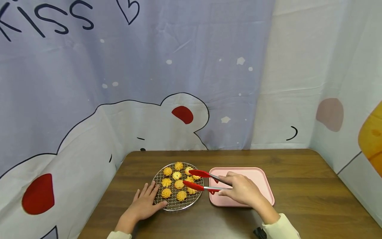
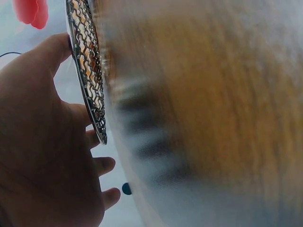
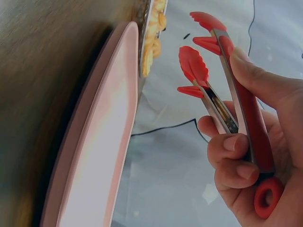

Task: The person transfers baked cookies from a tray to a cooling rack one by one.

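My right hand (image 1: 244,190) grips a pair of red-tipped metal tongs (image 3: 248,111), fingers and thumb curled round the arms. The tongs' red tips stand apart, pointing left over the right side of a round wire cooling rack (image 1: 174,207); nothing shows between them in the right wrist view. Several golden piped cookies (image 1: 181,196) lie on the rack, those at its right edge partly hidden behind the tongs. My left hand (image 1: 144,203) lies with spread fingers at the rack's left rim, its thumb at the near edge. The left wrist view shows the thumb (image 2: 59,47) right against the rim.
A pink rectangular tray (image 1: 262,196) sits right of the rack, partly under my right hand and the tongs. Both stand on a brown wooden table (image 1: 310,192). A printed curtain (image 1: 143,66) hangs behind it. A small black object (image 1: 260,233) is by my right sleeve.
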`<state>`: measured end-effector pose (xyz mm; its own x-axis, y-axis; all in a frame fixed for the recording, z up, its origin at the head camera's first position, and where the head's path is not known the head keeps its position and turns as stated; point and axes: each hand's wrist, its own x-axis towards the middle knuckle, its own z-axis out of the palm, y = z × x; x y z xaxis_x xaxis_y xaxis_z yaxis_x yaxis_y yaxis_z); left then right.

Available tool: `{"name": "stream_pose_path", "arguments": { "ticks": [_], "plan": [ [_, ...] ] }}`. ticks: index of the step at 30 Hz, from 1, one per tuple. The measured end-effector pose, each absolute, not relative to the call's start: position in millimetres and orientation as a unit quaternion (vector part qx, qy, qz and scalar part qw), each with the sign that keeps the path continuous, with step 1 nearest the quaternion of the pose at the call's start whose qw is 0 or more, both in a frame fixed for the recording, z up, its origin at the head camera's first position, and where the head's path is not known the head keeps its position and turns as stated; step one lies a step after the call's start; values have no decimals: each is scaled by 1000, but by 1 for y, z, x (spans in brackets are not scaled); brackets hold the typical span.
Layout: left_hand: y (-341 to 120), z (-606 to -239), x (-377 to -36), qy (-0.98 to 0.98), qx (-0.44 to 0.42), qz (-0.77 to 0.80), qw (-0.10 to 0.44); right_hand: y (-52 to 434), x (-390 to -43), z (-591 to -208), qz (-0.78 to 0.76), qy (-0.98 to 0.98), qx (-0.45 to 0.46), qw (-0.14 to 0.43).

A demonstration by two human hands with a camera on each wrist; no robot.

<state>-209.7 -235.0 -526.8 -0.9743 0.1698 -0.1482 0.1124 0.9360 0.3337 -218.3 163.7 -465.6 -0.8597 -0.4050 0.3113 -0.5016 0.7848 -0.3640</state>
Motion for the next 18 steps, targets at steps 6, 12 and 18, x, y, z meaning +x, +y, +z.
{"name": "stream_pose_path", "arguments": {
  "ticks": [6, 12, 18],
  "plan": [
    [-236, -527, -210, 979, 72, 168, 89, 179, -215, -469, 223, -941, 229, 115],
    [-238, -535, -213, 979, 74, 174, 77, 192, -211, -472, 221, -940, 228, 122],
    [-240, -540, -215, 979, 76, 176, 68, 205, -207, -473, 215, -941, 221, 136]
  ]
}}
